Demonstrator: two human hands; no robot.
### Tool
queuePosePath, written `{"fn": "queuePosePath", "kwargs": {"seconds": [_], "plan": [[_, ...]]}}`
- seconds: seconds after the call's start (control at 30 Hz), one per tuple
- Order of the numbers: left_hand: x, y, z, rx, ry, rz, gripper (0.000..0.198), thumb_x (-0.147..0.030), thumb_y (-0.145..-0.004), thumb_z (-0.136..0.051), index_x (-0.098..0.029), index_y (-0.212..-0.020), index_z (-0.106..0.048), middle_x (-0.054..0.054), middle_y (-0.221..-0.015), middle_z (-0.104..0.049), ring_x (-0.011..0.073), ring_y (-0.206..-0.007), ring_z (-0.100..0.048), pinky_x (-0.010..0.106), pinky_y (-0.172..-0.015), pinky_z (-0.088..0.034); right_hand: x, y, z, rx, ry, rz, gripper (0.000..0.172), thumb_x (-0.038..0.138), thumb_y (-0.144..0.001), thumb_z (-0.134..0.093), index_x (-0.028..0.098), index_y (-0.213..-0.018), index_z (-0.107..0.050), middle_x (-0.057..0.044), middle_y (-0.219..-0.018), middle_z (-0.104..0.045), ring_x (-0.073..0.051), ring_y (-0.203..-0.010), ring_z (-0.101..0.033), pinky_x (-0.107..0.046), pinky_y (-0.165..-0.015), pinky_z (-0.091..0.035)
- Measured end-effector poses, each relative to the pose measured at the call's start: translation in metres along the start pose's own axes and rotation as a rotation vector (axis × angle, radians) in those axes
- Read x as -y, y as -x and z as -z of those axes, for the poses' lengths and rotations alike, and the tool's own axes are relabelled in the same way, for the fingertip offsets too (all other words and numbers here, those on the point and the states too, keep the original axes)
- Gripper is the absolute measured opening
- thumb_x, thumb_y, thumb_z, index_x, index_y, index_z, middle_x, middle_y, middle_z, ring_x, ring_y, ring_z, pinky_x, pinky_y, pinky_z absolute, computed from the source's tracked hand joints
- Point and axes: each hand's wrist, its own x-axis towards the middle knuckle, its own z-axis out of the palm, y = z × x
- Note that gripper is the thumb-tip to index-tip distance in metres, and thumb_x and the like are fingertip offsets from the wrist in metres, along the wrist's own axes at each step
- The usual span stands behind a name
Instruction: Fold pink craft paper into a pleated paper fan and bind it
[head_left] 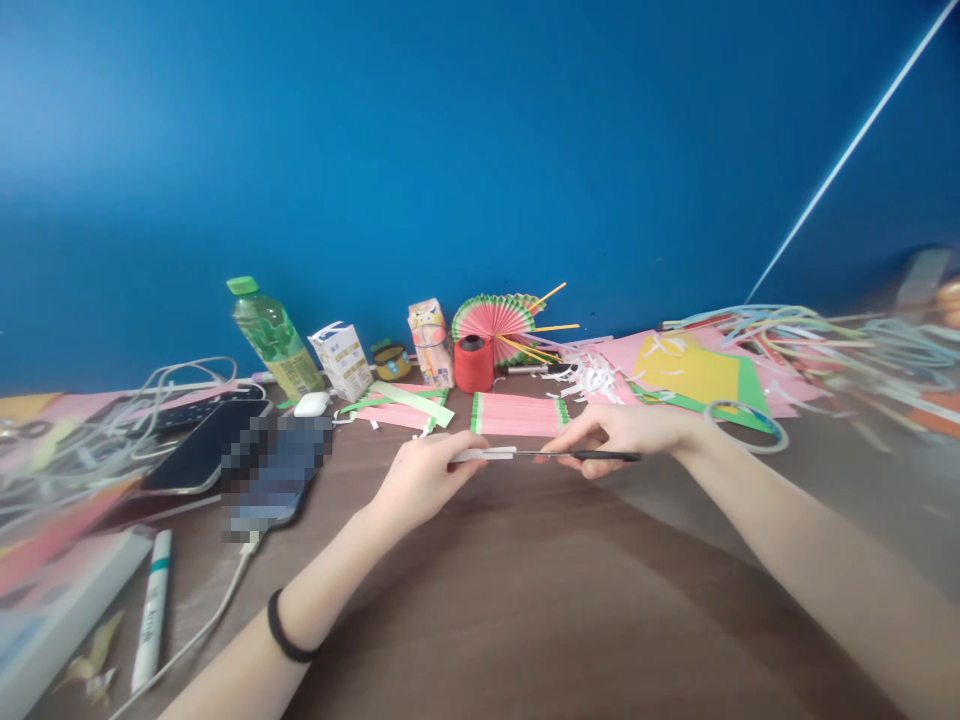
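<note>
My left hand (431, 475) pinches a narrow white strip (487, 454), apparently paper, that points to the right. In my right hand (622, 435) is a pair of black-handled scissors (607, 456), seen nearly edge-on. Their thin blades reach left to the free end of the strip; whether they are parted cannot be made out. Just behind both hands lies a pleated pink paper (517, 413) with green ends. Beyond it stand a red thread spool (474, 364) and a watermelon-patterned paper fan (495, 318) with orange sticks.
Along the blue wall stand a green bottle (274, 340), a white carton (341, 360) and a patterned small pack (431, 340). Phones (281, 475), a cable and a marker (152, 610) lie left. Coloured paper sheets (682, 370), white scraps and a tangle of strips fill the right back.
</note>
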Motion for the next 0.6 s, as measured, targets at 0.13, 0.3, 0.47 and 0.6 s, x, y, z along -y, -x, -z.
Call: {"fn": "queuePosePath", "kwargs": {"seconds": [0.13, 0.3, 0.47, 0.6], "plan": [[0.0020, 0.0004, -0.0009, -0.002, 0.010, -0.020, 0.019, -0.029, -0.080, -0.046, -0.025, -0.092, -0.060, -0.002, -0.079, -0.067, 0.0129, -0.067, -0.059, 0.020, -0.062, -0.040, -0.0012, 0.0002, 0.0004, 0.001, 0.016, 0.003, 0.050, 0.038, -0.073, -0.059, 0.017, -0.118, -0.055, -0.002, -0.081, -0.050, -0.004, -0.053, -0.036, -0.020, -0.050, -0.032], [0.0012, 0.0001, -0.0004, 0.010, 0.014, 0.000, 0.019, -0.028, -0.080, -0.047, -0.025, -0.092, -0.061, -0.001, -0.079, -0.067, 0.0131, -0.068, -0.059, 0.020, -0.062, -0.040, -0.0019, 0.0004, 0.0015, 0.002, 0.057, 0.017, 0.049, 0.038, -0.074, -0.058, 0.016, -0.117, -0.056, -0.002, -0.082, -0.052, -0.004, -0.054, -0.038, -0.019, -0.050, -0.033], [0.0002, -0.0002, 0.0004, 0.003, 0.026, -0.004, 0.020, -0.029, -0.079, -0.047, -0.025, -0.092, -0.061, -0.001, -0.078, -0.067, 0.0132, -0.067, -0.058, 0.020, -0.061, -0.040, -0.0008, 0.0003, 0.0016, 0.001, 0.064, 0.019, 0.049, 0.039, -0.074, -0.059, 0.016, -0.117, -0.056, -0.003, -0.083, -0.052, -0.004, -0.054, -0.038, -0.018, -0.049, -0.033], [0.0007, 0.0000, 0.0003, 0.013, 0.023, -0.001, 0.020, -0.030, -0.080, -0.046, -0.025, -0.093, -0.061, -0.002, -0.079, -0.067, 0.0135, -0.068, -0.059, 0.021, -0.062, -0.040, -0.0010, 0.0001, 0.0013, 0.004, 0.052, 0.007, 0.049, 0.037, -0.073, -0.060, 0.017, -0.117, -0.056, -0.002, -0.082, -0.051, -0.004, -0.053, -0.037, -0.018, -0.048, -0.031]]}}
